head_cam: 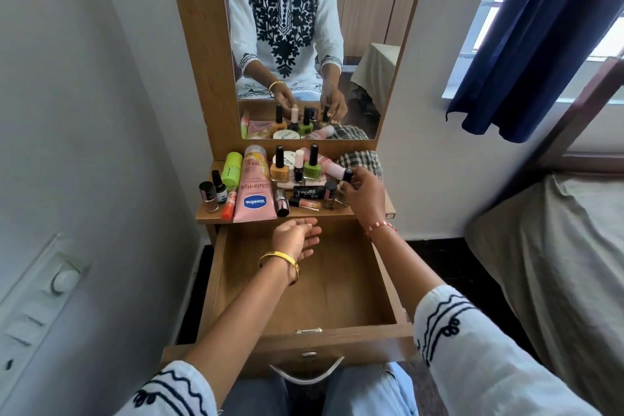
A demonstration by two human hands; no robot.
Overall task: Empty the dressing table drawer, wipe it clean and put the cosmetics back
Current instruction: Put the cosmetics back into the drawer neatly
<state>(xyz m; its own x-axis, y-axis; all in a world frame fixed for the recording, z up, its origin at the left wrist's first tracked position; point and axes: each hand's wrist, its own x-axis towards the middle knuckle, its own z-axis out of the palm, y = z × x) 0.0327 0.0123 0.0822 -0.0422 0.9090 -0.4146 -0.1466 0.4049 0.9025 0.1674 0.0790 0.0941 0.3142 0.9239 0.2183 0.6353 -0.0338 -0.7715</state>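
The wooden drawer (337, 300) is pulled out toward me and holds nothing. Cosmetics crowd the table top above it: a pink Vaseline tube (254, 194), a green tube (233, 169), orange (279, 169) and green (311, 167) nail polish bottles, and small dark bottles (212, 194). My right hand (363, 194) pinches the black cap of a small nail polish bottle (347, 177) at the right side of the top. My left hand (297, 237) hovers palm up over the back of the drawer, fingers loosely curled, holding nothing.
A checked cloth (361, 160) lies at the back right of the top, against the mirror (304, 44). A wall with a switch panel (50, 287) stands close on the left. A bed (553, 246) sits on the right under a window with a blue curtain (540, 44).
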